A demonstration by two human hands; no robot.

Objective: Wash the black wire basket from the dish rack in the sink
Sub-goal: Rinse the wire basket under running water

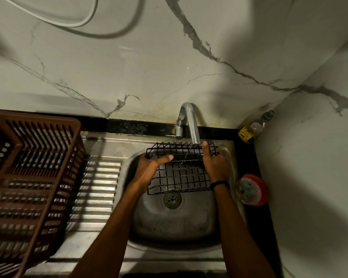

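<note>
Each hand's grip holds one end of the black wire basket: left hand on its left rim, right hand on its right. The basket hangs over the sink, just under the tap. A brown dish rack stands to the left.

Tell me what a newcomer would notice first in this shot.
The black wire basket held over the sink under the faucet, with the left hand and right hand gripping its two sides. Next, the big brown dish rack on the drainboard at the left, and the red-rimmed scrubber tub just right of the sink.
</note>
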